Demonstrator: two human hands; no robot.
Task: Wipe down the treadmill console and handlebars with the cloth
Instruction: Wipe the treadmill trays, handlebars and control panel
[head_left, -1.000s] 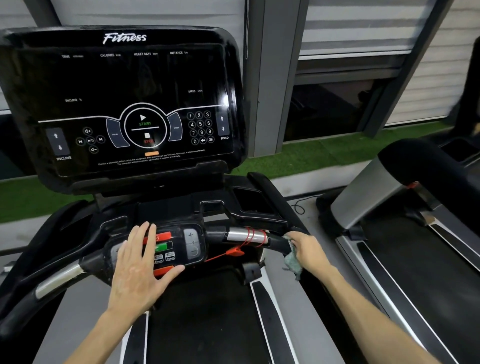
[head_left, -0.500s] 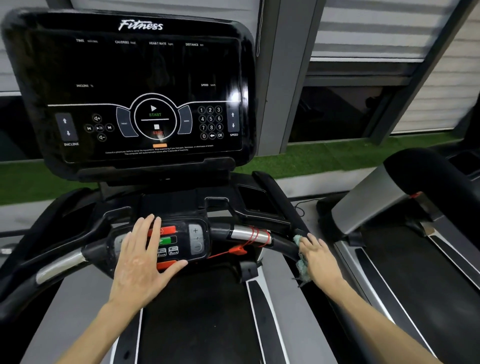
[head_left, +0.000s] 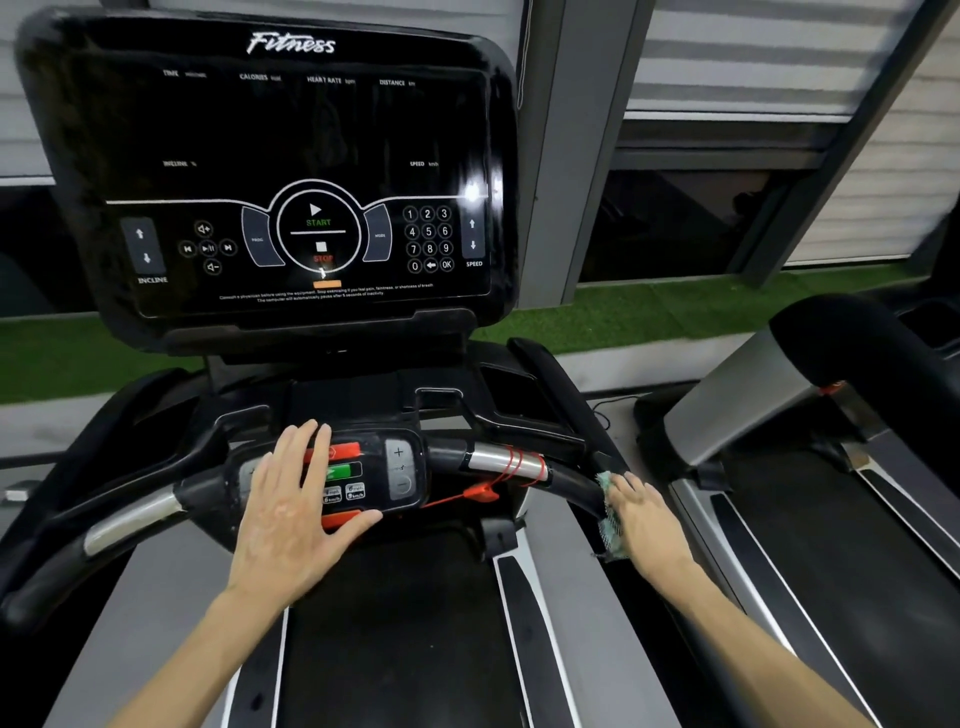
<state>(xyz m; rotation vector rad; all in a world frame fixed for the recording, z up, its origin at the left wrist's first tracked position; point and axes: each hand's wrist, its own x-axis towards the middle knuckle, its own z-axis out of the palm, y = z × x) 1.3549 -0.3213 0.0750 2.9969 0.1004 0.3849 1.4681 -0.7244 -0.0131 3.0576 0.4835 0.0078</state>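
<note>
handlebar step in hand. right hand (head_left: 647, 522) presses the cloth (head_left: 609, 519) flat onto the right handlebar (head_left: 574, 486), just past the chrome sensor section (head_left: 498, 460); its grip is a loose drape over the cloth, fingers not clenched. left hand (head_left: 288, 512) lies flat and empty on the centre control pad (head_left: 374, 475), probably bracing.

next move, my guess: slide the cloth along the bar toward the side rail, minding the red safety cord (head_left: 511, 470) wound round the chrome. console screen (head_left: 291, 171) and left handlebar (head_left: 124, 514) look still to do.

hard to tell: most of the cloth sits under the palm; the bar's underside and far ends are out of view.
</note>
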